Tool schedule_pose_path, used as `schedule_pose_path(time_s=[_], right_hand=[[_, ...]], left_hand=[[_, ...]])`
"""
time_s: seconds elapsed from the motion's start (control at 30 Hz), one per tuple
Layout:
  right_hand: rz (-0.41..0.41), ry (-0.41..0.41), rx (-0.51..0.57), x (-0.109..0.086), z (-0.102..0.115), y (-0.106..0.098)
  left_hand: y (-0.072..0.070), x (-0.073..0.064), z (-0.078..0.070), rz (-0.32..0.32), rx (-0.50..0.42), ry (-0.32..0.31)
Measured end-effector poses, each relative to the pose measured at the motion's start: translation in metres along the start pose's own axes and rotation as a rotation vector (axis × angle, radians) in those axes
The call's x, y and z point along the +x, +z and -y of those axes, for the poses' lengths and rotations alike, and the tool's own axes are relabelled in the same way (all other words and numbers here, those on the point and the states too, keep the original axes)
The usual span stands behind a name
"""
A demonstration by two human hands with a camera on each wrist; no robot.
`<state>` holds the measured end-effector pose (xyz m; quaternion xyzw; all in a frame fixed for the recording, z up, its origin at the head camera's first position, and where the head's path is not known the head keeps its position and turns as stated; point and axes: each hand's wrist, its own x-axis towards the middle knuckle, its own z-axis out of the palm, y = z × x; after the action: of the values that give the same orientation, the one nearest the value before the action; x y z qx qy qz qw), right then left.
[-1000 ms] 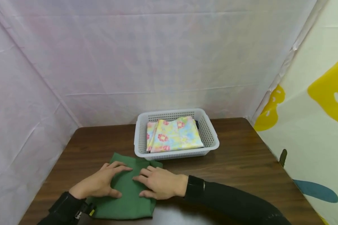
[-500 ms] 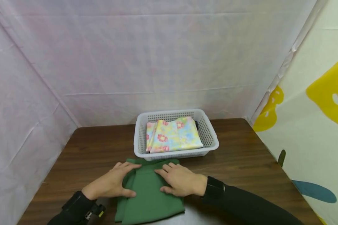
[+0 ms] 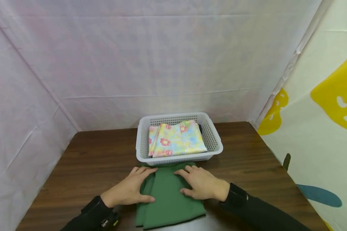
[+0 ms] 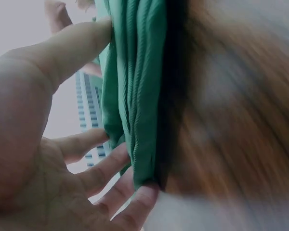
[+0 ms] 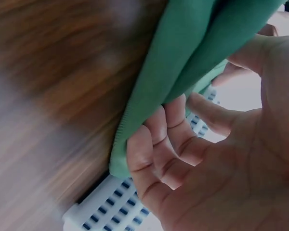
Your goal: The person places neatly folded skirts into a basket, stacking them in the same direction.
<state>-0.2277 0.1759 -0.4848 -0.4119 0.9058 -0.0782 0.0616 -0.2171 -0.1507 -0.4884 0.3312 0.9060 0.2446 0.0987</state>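
Folded green cloth [image 3: 172, 199] lies in layers on the table, its far edge right at the front of a white perforated basket [image 3: 139, 144]. My left hand [image 3: 127, 191] rests at its left side, thumb on top. In the left wrist view, the fingertips [image 4: 147, 191] touch the stacked layers at the edge. On the opposite side, my right hand [image 3: 205, 184] lies over the cloth's right part with fingers spread. The right wrist view shows several of its fingers [image 5: 139, 144] bent lightly against the cloth's side.
Inside the basket lies folded floral cloth [image 3: 179, 141] in yellow, blue and pink, with a dark piece showing behind it. The brown wooden table [image 3: 98, 154] backs onto a white fabric wall [image 3: 162, 64]. A curtain with yellow shapes [image 3: 295, 154] hangs at the right.
Both hands have slid the green cloth to the right, bringing it in front of the basket. Its left layers have fanned out slightly. The basket stays in place.
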Motion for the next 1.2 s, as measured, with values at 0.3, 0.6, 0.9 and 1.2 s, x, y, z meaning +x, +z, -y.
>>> schedule_pose_path(time_s=[0.3,0.6,0.9,1.2], right_hand=[[-0.027,0.053,-0.008,-0.016,-0.015,-0.005],[-0.078,0.078,0.101,-0.025,-0.019,-0.005],[-0.204,0.185,0.299,-0.046,-0.027,-0.004],[-0.225,0.435,0.528,-0.070,-0.027,-0.006]], left_hand=[[0.011,0.018,-0.015,-0.006,0.028,0.005],[0.013,0.016,-0.021,-0.031,-0.030,-0.020],[0.009,-0.003,-0.029,-0.112,-0.120,-0.127],[0.014,-0.015,-0.045,-0.139,-0.173,-0.381]])
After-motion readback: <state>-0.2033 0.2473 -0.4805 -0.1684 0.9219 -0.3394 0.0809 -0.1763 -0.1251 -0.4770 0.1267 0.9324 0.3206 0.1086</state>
